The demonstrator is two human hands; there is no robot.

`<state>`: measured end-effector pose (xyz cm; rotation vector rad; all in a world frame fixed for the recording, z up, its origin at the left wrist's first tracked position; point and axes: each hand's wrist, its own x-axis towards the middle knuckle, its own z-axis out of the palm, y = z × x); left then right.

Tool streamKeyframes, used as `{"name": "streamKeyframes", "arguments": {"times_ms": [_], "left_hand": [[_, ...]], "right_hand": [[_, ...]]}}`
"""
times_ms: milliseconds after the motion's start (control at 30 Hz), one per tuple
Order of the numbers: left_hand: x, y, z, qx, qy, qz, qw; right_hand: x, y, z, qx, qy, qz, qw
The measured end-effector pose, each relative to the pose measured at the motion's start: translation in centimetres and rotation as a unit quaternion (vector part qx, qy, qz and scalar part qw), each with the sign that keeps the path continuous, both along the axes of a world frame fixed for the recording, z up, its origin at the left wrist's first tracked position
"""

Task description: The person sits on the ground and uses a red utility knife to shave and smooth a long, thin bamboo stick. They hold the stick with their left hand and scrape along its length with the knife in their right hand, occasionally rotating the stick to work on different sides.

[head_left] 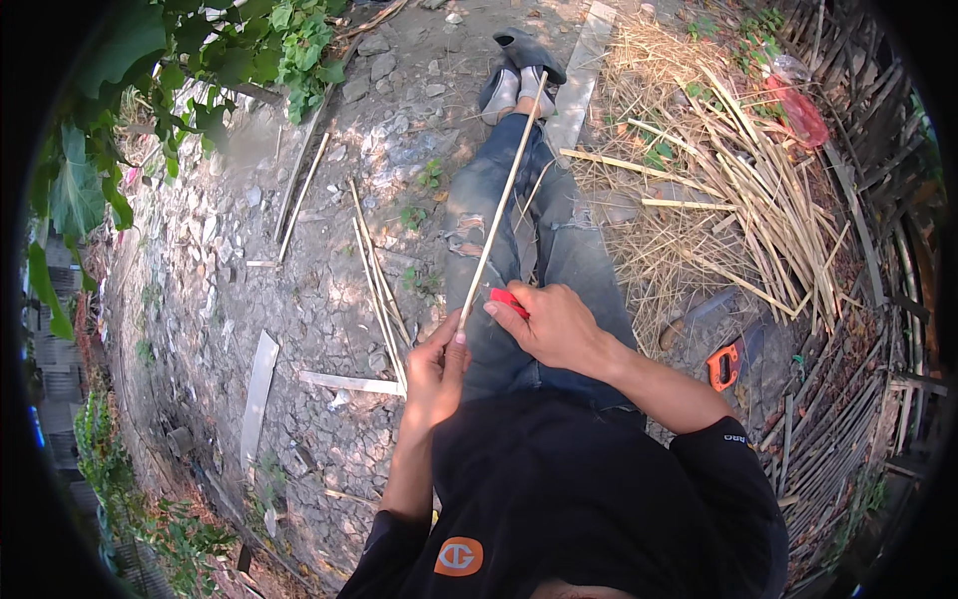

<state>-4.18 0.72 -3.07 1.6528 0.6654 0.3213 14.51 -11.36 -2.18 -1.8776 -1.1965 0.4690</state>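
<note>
A long thin bamboo strip (pixel 504 205) runs from my lap up along my outstretched legs to my feet. My left hand (pixel 436 369) is closed around its near end, thumb on top. Just to the right, my right hand (pixel 559 324) grips a small tool with a red handle (pixel 509 300). That tool is held close beside the strip. Its blade, if it has one, is too small to make out, and whether it touches the strip I cannot tell.
A heap of split bamboo strips (pixel 768 200) and pale shavings (pixel 644 245) covers the ground to the right. An orange-handled saw (pixel 723 367) and a wooden-handled blade (pixel 674 332) lie near it. Several strips (pixel 369 270) and flat boards (pixel 259 394) lie left. Leafy vines (pixel 130 60) hang at upper left.
</note>
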Motion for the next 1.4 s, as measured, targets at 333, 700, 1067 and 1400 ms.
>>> {"name": "streamKeyframes", "arguments": {"times_ms": [333, 700, 1067, 1400], "left_hand": [[0.0, -0.9, 0.2, -0.002, 0.022, 0.001, 1.000], [-7.1, -2.1, 0.1, -0.032, 0.051, -0.034, 0.998], [-2.2, -2.1, 1.7, 0.035, 0.023, 0.007, 0.999], [-0.4, -2.6, 2.7, -0.019, -0.005, 0.023, 1.000]], "right_hand": [[2.0, 1.2, -2.3, -0.006, -0.076, -0.005, 0.997], [25.0, -4.4, -8.4, 0.086, 0.143, -0.451, 0.877], [6.9, 3.0, -1.6, 0.201, 0.317, -0.037, 0.926], [1.1, 3.0, -2.7, 0.181, 0.320, 0.053, 0.929]]}}
